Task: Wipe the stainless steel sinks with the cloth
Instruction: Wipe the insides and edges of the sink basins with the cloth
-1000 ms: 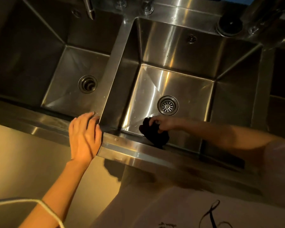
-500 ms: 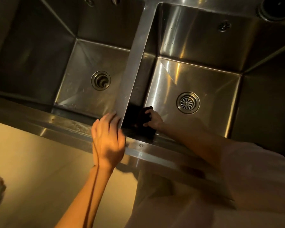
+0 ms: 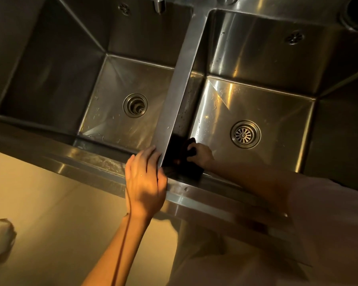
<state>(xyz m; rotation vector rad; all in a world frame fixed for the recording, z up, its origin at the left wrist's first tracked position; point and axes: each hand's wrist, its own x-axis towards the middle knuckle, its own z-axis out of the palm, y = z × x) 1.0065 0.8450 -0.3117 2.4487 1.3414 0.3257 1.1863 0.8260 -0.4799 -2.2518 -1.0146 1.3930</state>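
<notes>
The right hand (image 3: pixel 201 154) has moved the dark cloth (image 3: pixel 182 159) into the near-left corner of the right sink (image 3: pixel 256 104), gripping it bunched to scrub there, while the left hand (image 3: pixel 146 180) rests flat with fingers together on the rim (image 3: pixel 103 162) for support

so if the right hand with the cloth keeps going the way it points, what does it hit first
Most likely the divider wall between the two sinks. The right hand points left with the dark cloth pressed into the near left corner, apparently already touching that wall, though depth is unclear.
</notes>
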